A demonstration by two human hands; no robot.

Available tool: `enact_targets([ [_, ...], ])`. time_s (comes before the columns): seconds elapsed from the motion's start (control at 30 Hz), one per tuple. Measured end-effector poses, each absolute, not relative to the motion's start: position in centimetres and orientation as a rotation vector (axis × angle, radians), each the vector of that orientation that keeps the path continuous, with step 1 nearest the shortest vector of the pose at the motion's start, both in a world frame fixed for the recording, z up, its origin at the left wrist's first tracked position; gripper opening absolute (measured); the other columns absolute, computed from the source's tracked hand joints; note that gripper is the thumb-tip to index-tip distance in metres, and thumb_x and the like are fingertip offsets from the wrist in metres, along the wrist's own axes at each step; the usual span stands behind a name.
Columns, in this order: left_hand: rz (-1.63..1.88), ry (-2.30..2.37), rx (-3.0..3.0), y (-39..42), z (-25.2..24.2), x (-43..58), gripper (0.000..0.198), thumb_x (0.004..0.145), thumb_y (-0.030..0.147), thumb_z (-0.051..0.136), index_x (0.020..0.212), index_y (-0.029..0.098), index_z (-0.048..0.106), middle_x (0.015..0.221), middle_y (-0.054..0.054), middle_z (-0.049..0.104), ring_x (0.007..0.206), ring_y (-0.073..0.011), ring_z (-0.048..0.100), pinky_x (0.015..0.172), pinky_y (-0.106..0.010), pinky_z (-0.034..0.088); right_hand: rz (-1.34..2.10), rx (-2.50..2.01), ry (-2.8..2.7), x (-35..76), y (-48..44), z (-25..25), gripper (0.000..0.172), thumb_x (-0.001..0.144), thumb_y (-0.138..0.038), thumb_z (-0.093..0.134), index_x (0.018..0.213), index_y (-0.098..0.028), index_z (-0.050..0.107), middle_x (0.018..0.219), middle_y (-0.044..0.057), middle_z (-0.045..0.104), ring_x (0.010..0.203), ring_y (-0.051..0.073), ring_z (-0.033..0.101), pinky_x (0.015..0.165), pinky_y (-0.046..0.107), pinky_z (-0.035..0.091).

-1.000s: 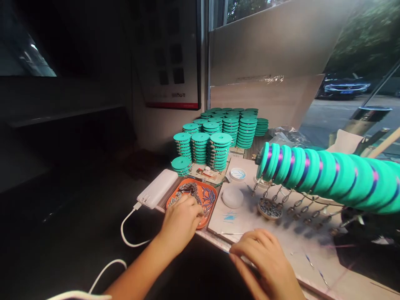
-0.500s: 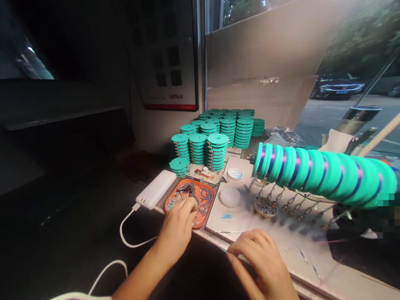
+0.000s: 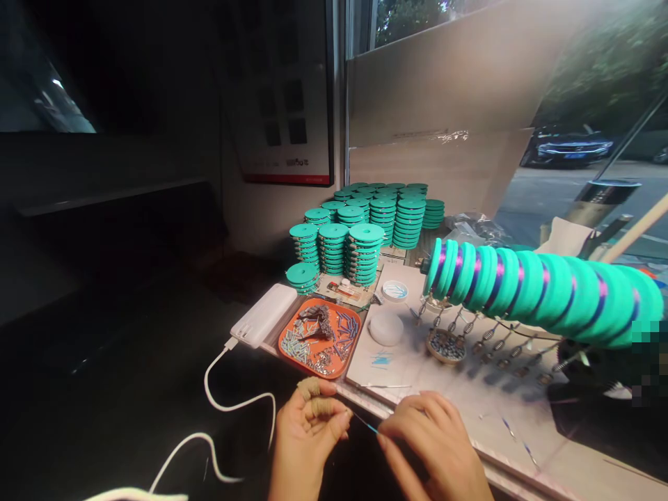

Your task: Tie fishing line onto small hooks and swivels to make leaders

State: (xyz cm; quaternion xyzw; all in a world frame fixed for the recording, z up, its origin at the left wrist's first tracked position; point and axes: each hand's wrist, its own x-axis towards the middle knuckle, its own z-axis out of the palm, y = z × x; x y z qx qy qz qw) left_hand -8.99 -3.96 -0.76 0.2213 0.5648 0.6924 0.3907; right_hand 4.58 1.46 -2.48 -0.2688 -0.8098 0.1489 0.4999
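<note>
My left hand, with tan tape wrapped round two fingers, is closed in a pinch in front of the orange tray. What its fingertips hold is too small to make out. Opposite it, my right hand grips a thin needle-like rod with a blue section. The rod's tip reaches to the left fingertips; its other end is hidden under my right fingers. Small blue and pale tubes, metal bits and a dark clump lie in the tray.
Green spools stand stacked at the back. A row of green spools with purple line hangs over the board at right, swivels dangling. A round dish of grey beads, a white lid and a white power bank sit nearby.
My left hand has drawn back from the orange tray towards my right hand, and its fingertips now meet the rod's tip. The right hand has stayed nearly in place.
</note>
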Motion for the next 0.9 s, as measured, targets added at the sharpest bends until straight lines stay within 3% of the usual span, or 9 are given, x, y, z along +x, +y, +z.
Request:
enact_targets([
  [0.23,1.772,1.411,0.524,-3.83,-0.80,-8.91,0.036,0.050,0.020,0.081,0.077,0.014,0.059,0.053,0.002,0.066,0.047,-0.0093,0.060,0.046,-0.016,0.050,0.329,-0.650,-1.950,4.23,1.26,-2.56,0.023,0.086,-0.019,0.043,0.065,-0.020,0.052,0.056,-0.002,0.054,0.061,0.015,0.048,0.069,0.031,0.034],
  [0.9,1.790,1.421,0.523,-3.82,-0.63,-8.49,0.035,0.050,0.017,0.080,0.077,0.014,0.059,0.052,0.003,0.065,0.046,-0.0087,0.059,0.045,-0.016,0.051,0.392,-0.661,-1.971,4.26,1.28,-3.11,0.017,0.082,-0.014,0.045,0.068,-0.021,0.052,0.058,-0.002,0.055,0.064,0.016,0.047,0.071,0.033,0.031],
])
